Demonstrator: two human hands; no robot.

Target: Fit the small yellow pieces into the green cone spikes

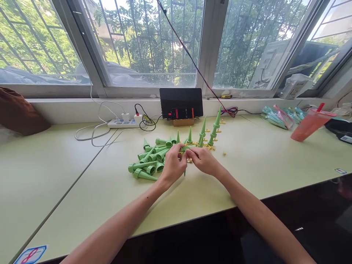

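My left hand (175,163) is closed around a green watering spike (184,173), whose tip points down below the fingers. My right hand (205,160) meets it at the spike's head with thumb and forefinger pinched together. What the right fingers hold is hidden. Loose green watering spikes (144,175) lie in a pile left of my left hand. Behind my hands, small yellow valves (210,147) are scattered. Farther right stand stacked green spikes (216,126) with yellow valves sticking out of their sides.
A black tablet (181,97) leans at the back, with a phone (183,113) showing a timer before it. A power strip (128,123) with cables lies left of them. To the right are a red tumbler (310,124) and plastic packets (277,117). A single yellow piece (224,154) lies apart.
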